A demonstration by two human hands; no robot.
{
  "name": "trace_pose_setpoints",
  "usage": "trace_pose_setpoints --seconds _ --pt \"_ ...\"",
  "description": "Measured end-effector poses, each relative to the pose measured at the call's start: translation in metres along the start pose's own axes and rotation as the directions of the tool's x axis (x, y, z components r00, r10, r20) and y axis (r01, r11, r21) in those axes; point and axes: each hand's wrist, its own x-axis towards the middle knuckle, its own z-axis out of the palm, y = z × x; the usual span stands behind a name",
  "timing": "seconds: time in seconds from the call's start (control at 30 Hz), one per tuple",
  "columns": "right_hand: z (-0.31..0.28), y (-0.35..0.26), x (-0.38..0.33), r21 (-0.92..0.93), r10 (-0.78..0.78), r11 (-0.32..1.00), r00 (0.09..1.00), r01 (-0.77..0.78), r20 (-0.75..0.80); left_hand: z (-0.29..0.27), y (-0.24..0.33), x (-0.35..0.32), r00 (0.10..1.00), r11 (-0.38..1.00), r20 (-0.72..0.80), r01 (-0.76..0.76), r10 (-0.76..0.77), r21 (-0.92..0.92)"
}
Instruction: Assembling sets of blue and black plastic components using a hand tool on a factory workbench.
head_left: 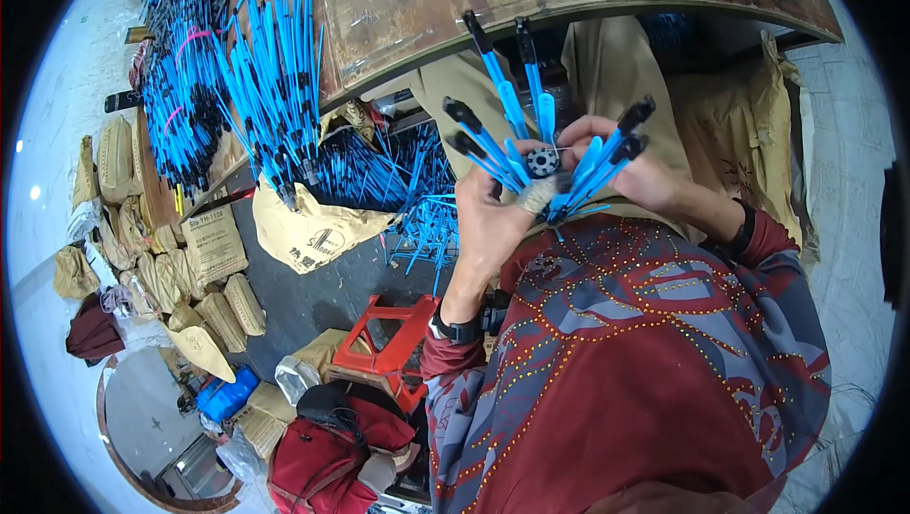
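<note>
In front of my lap I hold a small round dark hub (543, 163) with holes around its rim. Blue plastic rods (513, 108) with black ends fan out from it on several sides. My left hand (490, 225) is closed around the hub's left and lower side, and a pale wrap covers one of its digits. On the other side, my right hand (637, 171) has its fingertips pinched together at the hub's edge; a thin light line shows there, too small to name. Some blue rods cross in front of the right palm.
A worn wooden table (398, 17) spans the top, with bundled blue rods (275, 78) hanging over its left edge. Loose blue pieces (379, 173) lie heaped below, beside a paper sack (308, 230). A red stool (384, 348) and red bag (332, 448) stand at lower left.
</note>
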Motion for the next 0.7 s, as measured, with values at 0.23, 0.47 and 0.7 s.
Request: trace_pose_setpoints --seconds 0.23,0.47,0.7 --pt "0.001 0.005 -0.002 0.099 0.032 0.995 0.999 -0.031 -0.009 0.004 -0.008 -0.003 0.965 0.948 -0.103 -0.213 0.243 0.238" --pt "-0.002 -0.027 -0.006 -0.049 0.058 0.997 0.998 -0.059 -0.035 -0.013 -0.009 0.017 0.990 0.965 0.132 0.083 -0.051 -0.247" --pt "-0.076 -0.150 -0.004 -0.990 -0.641 0.085 0.766 0.116 0.035 0.005 -0.004 0.036 0.998 0.950 -0.010 0.051 -0.057 -0.309"
